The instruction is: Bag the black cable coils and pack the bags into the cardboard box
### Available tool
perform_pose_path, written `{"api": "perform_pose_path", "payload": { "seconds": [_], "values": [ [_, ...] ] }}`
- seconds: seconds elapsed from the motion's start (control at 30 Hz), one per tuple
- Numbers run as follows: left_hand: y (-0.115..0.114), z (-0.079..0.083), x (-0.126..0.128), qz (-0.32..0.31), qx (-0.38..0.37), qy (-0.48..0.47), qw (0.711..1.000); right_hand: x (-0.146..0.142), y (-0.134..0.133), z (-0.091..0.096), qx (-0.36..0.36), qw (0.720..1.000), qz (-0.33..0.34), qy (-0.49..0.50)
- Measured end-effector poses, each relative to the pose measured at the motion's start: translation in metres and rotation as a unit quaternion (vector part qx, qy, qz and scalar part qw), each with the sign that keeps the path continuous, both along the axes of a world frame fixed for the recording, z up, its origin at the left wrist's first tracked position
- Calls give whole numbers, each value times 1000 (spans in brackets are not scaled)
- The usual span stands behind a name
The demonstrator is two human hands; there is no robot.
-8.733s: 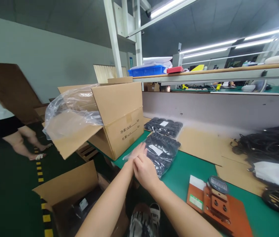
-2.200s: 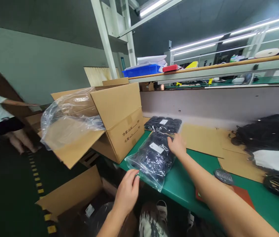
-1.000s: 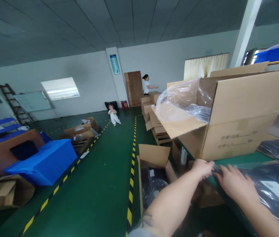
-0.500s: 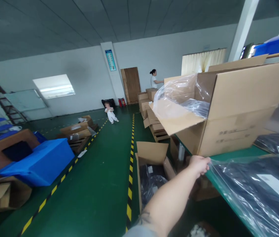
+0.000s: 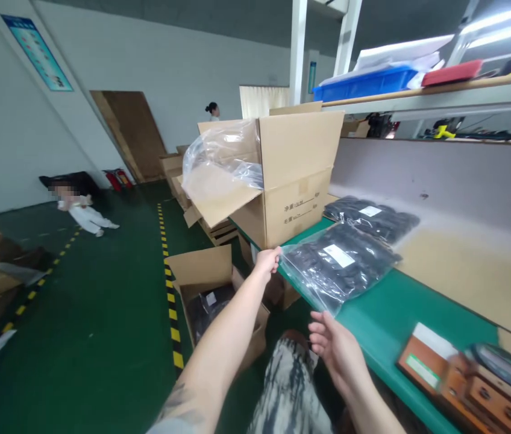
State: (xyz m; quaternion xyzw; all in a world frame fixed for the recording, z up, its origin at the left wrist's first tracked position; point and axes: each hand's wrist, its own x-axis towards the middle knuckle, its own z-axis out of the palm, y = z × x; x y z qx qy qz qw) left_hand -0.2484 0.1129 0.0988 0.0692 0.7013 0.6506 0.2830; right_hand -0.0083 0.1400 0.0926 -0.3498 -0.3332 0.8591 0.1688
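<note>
**Inspector A:** At the moment of inspection the left hand [image 5: 268, 261] was pinched on the open corner of the clear bag [image 5: 339, 265] of black parts. That bag lay on the green bench [image 5: 375, 319], its mouth end overhanging the near edge. The right hand [image 5: 334, 345] sat just below the bag's lower corner, fingers loosely curled. I could not tell whether it touched the plastic.

**Inspector B:** So the load was carried by one pinch and the bench?

**Inspector A:** In my judgement, yes. The grip was on thin film alone. Had the bag been dragged further off the edge, the weight of the contents could have stretched or torn the film at the pinch, or slid toward the mouth and spilled.

**Inspector B:** Where would a spill have gone?

**Inspector A:** Probably to the floor or into the open carton [image 5: 213, 289] standing beneath the bench edge, which already held dark goods.

**Inspector B:** Anything close by at risk?

**Inspector A:** A second bag [image 5: 370, 216] lay just behind, near the large cardboard box [image 5: 294, 175] with its plastic liner [image 5: 222, 160]. The orange fixture [image 5: 463, 383] sat well apart to the right.

**Inspector B:** Other persons?

**Inspector A:** One stood far off beyond the box, and one was down on the floor [image 5: 81, 214] at the left, both clear of the bench.
</note>
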Motion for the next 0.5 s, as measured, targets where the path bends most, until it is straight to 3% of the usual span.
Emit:
{"api": "perform_pose_path", "payload": {
  "seconds": [0.2,0.37,0.5],
  "values": [
    [-17,-11,10,-8,18,2,1000,28,9,-5,27,999,20,-32],
    [-20,-13,11,-34,26,-15,999,29,8,-6,67,996,18,-50],
    [-22,-2,15,-41,0,-23,999,40,2,-37,118,989,26,-82]
  ]
}}
